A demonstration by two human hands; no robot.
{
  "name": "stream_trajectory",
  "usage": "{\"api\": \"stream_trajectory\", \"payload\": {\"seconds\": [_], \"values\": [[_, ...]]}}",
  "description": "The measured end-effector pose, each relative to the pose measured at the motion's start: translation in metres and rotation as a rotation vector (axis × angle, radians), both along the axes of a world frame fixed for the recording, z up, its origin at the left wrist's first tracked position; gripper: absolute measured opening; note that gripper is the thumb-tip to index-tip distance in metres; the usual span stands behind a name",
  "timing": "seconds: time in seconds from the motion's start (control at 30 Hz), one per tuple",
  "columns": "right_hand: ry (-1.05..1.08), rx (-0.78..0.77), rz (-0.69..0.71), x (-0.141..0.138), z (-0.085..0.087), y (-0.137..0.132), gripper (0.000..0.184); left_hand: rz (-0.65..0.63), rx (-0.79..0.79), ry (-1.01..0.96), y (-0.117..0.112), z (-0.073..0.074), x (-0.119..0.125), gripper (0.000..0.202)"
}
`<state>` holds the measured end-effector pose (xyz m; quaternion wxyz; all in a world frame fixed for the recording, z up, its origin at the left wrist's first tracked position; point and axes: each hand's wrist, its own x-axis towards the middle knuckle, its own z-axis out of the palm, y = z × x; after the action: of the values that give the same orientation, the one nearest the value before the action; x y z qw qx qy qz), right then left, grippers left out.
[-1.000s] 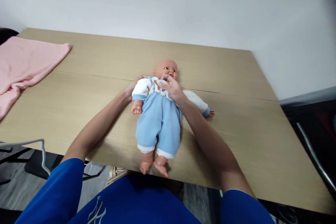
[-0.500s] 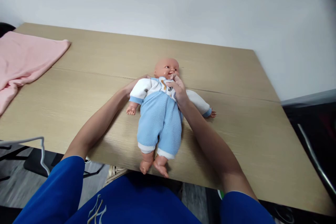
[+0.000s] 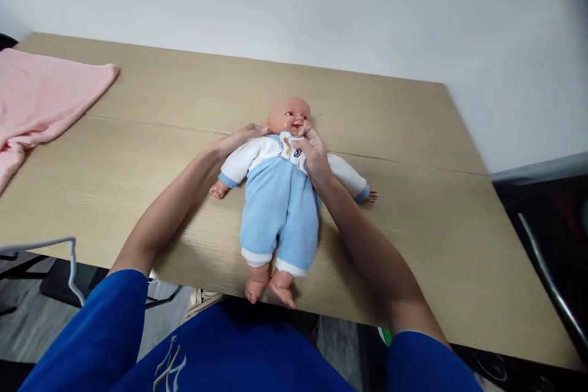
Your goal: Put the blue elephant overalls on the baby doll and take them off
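Note:
A baby doll (image 3: pixel 278 208) lies on its back on the table, with its bald head (image 3: pixel 288 113) away from me and its feet near the front edge. It wears a light blue romper with white sleeves and a patterned chest patch. My left hand (image 3: pixel 243 136) rests along the shoulder on the left, its fingers stretched out and their tips touching the side of the neck; the thumb is hard to see. On the other side my right hand (image 3: pixel 315 152) has bent fingers closed on the romper's collar, just under the doll's chin. That hand covers part of the chest patch.
A pink cloth (image 3: pixel 50 95) lies spread at the left of the wooden table (image 3: pixel 184 82), with a fold at its near end. Behind the table rises a white wall (image 3: pixel 275 6). A white bent tube (image 3: pixel 71 257) is at the lower left, and a metal bar (image 3: pixel 546 275) at the right.
My left hand has come up from behind the doll's sleeve onto the shoulder beside the neck. The doll's arm on that side has shifted outward. My right hand stays at the collar.

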<state>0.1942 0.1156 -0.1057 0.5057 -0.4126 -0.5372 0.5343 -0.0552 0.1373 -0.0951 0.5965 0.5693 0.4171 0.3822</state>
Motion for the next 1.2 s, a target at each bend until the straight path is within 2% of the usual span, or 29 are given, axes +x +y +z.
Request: {"api": "stream_trajectory", "payload": {"seconds": [0.1,0.17,0.23,0.33,0.47,0.57,0.63,0.77,0.83,0.9,0.97,1.03,1.1,1.2], "values": [[-0.051,-0.019,0.018,0.0,0.004,-0.001,0.056,-0.052,0.069,0.239,0.008,0.011,-0.024,0.056],[-0.133,-0.049,0.08,0.007,0.01,-0.001,0.055,-0.066,0.12,0.321,0.008,0.012,-0.035,0.057],[-0.298,-0.019,0.128,0.022,0.018,-0.001,0.053,-0.105,0.153,0.315,0.007,0.011,-0.04,0.052],[-0.584,0.138,0.091,0.05,0.033,0.0,0.048,-0.148,0.149,0.271,0.006,0.008,-0.042,0.049],[-0.731,0.258,0.114,0.078,0.044,0.004,0.047,-0.173,0.154,0.328,0.008,0.008,-0.045,0.054],[-0.767,0.286,0.143,0.085,0.04,0.002,0.051,-0.192,0.243,0.4,0.006,0.009,-0.048,0.056],[-0.775,0.332,0.115,0.093,0.032,-0.005,0.054,-0.205,0.292,0.47,0.003,0.013,-0.052,0.057],[-0.846,0.427,-0.01,0.131,0.012,-0.039,0.068,-0.197,0.425,0.641,-0.008,0.032,-0.053,0.046],[-0.904,0.411,-0.043,0.158,0.0,-0.061,0.075,-0.103,0.568,0.738,-0.019,0.046,-0.042,0.037],[-0.93,0.374,-0.051,0.182,-0.012,-0.082,0.08,-0.003,0.714,0.797,-0.031,0.058,-0.02,0.033],[-0.911,0.336,-0.067,0.198,-0.023,-0.097,0.077,-0.005,0.811,0.784,-0.042,0.064,0.013,0.03],[-0.833,0.282,-0.104,0.205,-0.032,-0.103,0.071,-0.081,0.882,0.772,-0.047,0.063,0.051,0.029],[-0.708,0.236,-0.171,0.205,-0.037,-0.102,0.072,-0.154,0.917,0.818,-0.045,0.056,0.085,0.03],[-0.523,0.244,-0.307,0.199,-0.035,-0.093,0.083,-0.2,0.895,0.903,-0.034,0.042,0.117,0.031]]}}
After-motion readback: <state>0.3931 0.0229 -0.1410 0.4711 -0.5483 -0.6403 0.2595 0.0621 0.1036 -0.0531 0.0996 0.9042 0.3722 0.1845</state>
